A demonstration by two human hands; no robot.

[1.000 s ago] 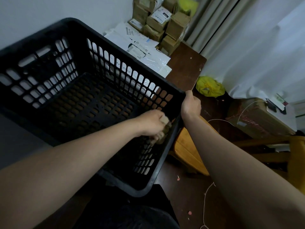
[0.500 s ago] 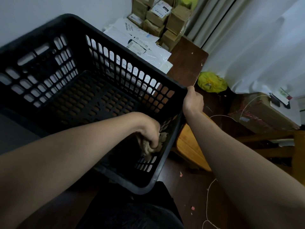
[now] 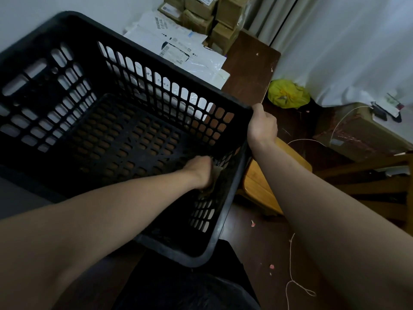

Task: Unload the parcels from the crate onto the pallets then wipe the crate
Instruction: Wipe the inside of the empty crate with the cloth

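The crate (image 3: 125, 139) sits before me, empty, with the parcels (image 3: 201, 16) stacked beyond it. I judge it light and stiff, latticed plastic that may snag a rag; the rim is the place to hold. My right hand (image 3: 262, 125) grips that rim's far right corner, fingers curled over it. My left hand (image 3: 199, 173), arm reaching inside, bunches a soft brownish cloth (image 3: 215, 177) against the right wall's foot.
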